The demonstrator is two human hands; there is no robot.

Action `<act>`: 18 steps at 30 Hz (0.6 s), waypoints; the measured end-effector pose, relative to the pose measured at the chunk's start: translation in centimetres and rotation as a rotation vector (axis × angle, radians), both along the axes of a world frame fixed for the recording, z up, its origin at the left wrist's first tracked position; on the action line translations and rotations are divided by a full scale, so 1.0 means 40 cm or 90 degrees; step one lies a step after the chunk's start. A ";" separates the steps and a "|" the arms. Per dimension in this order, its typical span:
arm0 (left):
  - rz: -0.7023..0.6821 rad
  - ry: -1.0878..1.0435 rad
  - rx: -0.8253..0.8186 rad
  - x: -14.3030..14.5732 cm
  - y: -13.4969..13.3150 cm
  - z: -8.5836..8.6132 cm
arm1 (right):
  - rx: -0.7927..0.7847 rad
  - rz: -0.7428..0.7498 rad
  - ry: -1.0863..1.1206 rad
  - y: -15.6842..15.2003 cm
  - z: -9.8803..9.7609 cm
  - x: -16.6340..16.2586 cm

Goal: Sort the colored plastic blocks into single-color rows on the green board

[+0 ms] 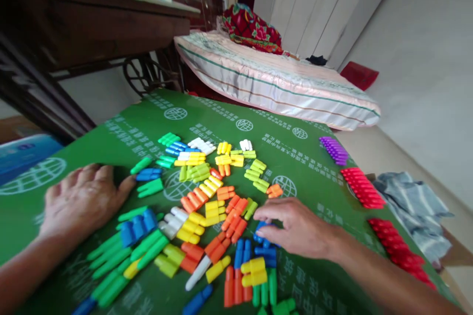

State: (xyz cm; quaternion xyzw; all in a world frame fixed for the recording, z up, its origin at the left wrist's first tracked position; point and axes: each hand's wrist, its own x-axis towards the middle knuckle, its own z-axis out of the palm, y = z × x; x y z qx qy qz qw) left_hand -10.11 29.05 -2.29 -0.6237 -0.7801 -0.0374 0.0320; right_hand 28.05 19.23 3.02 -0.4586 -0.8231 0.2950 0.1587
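Observation:
My left hand (83, 197) lies flat with fingers stretched out on the green board (229, 113), at the left of the scattered plastic blocks. Near its thumb lie a blue block (148, 174) and a green block (150, 188). Right of the pile, my right hand (295, 226) has its thumb and fingers curled round a blue block (263, 232), which they partly cover. Many blocks have rounded, bullet-like tips and are joined in small groups. Orange blocks (234, 216), yellow blocks (214, 211) and long green blocks (111, 261) lie between my hands.
Along the board's right edge stand a purple row (333, 150) and two red rows, one far (362, 187) and one near (401, 251). Striped cloth (410, 206) lies beyond that edge. A bed (277, 78) stands behind, and a wooden table (111, 34) at the left.

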 end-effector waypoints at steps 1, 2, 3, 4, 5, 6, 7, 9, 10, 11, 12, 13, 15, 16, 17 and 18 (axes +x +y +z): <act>0.002 0.005 0.003 0.015 -0.009 0.011 | 0.005 0.025 -0.014 -0.022 0.006 -0.025; 0.001 0.010 0.000 0.028 -0.018 0.021 | 0.012 0.045 -0.025 -0.042 0.010 -0.047; -0.006 0.013 -0.002 0.038 -0.026 0.027 | 0.022 0.062 -0.034 -0.059 0.012 -0.065; -0.016 0.017 -0.003 0.046 -0.033 0.030 | 0.034 0.076 -0.041 -0.075 0.012 -0.081; -0.023 0.021 -0.001 0.051 -0.038 0.030 | 0.049 0.089 -0.045 -0.090 0.009 -0.096; -0.025 0.025 0.003 0.054 -0.043 0.028 | 0.066 0.105 -0.046 -0.105 0.004 -0.111; -0.024 0.028 0.008 0.055 -0.046 0.024 | 0.080 0.124 -0.045 -0.119 -0.001 -0.127; -0.013 0.029 0.016 0.055 -0.049 0.016 | 0.096 0.169 -0.049 -0.149 -0.009 -0.160; -0.008 0.028 0.019 0.055 -0.050 0.012 | 0.099 0.193 -0.059 -0.164 -0.010 -0.177; -0.005 0.027 0.021 0.056 -0.050 0.009 | 0.103 0.218 -0.070 -0.180 -0.009 -0.194; -0.003 0.025 0.024 0.056 -0.050 0.006 | 0.109 0.243 -0.080 -0.195 -0.006 -0.210; -0.002 0.024 0.025 0.057 -0.050 0.003 | 0.117 0.270 -0.084 -0.211 -0.003 -0.226; -0.002 0.021 0.028 0.059 -0.050 -0.001 | 0.158 0.337 -0.067 -0.240 -0.002 -0.256; -0.002 0.020 0.028 0.059 -0.050 -0.003 | 0.192 0.373 -0.052 -0.254 -0.006 -0.270; -0.002 0.019 0.028 0.058 -0.050 -0.004 | 0.233 0.403 -0.036 -0.266 -0.014 -0.284; -0.004 0.017 0.029 0.058 -0.050 -0.005 | 0.276 0.429 -0.023 -0.278 -0.026 -0.297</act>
